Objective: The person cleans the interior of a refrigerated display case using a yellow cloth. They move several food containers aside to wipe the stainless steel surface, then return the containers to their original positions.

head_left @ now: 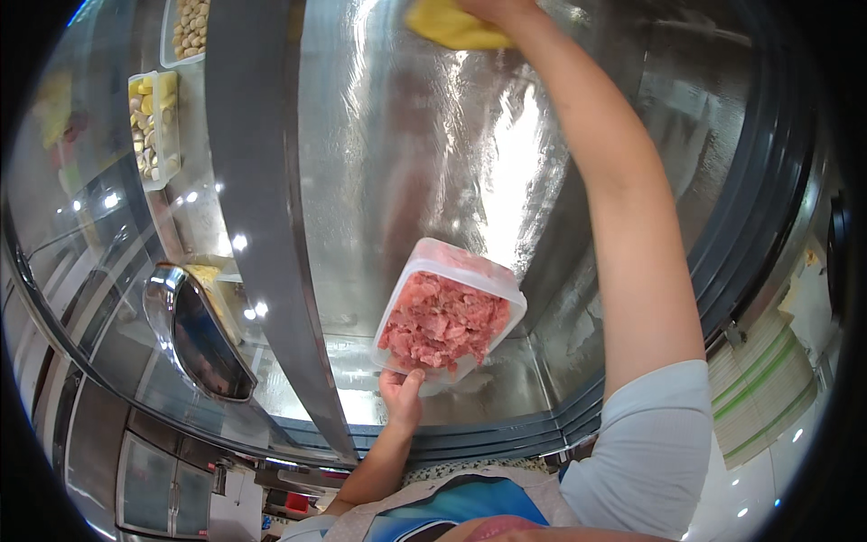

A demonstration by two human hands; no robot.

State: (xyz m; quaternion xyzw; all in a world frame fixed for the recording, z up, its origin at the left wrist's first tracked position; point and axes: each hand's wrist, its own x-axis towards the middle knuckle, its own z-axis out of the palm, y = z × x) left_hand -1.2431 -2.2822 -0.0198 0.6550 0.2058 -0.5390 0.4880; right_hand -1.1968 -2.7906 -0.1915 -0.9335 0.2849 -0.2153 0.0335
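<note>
Left hand grips a meat tub; right hand, cut off, presses a yellow cloth.

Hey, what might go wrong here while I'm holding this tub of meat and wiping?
The open tub of chopped raw meat is tilted and gripped only at its near edge by the left hand, so pieces may spill onto the shiny metal surface. The right hand, stretched far up with the yellow cloth, could jolt your balance.

Right hand and yellow cloth cut off at top edge.
</note>
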